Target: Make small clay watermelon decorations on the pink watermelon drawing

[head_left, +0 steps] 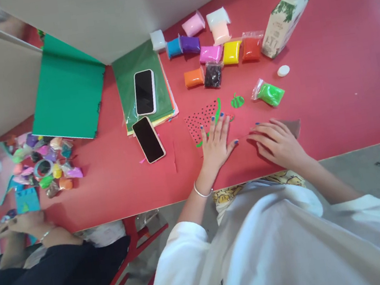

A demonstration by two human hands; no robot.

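Observation:
My left hand (pixel 216 143) lies flat with fingers spread over the lower right part of a red piece dotted with black and edged in green (pixel 202 118), like a watermelon slice. Beside its fingertips is a small round green piece with dark stripes (pixel 237 102). My right hand (pixel 278 142) rests palm down on the red table, its fingers stretched out toward the left. A dark brownish flat piece (pixel 294 127) shows partly from behind that hand. Between the hands runs a thin reddish line that I cannot make out clearly. A bag of bright green clay (pixel 273 94) lies beyond my right hand.
Several clay packs, including a yellow one (pixel 232 52), lie at the back near a carton (pixel 284 20) and white cap (pixel 283 71). Two phones (pixel 145 92) lie left, one on green sheets (pixel 125 85). Another person's hands (pixel 25 224) are at far left.

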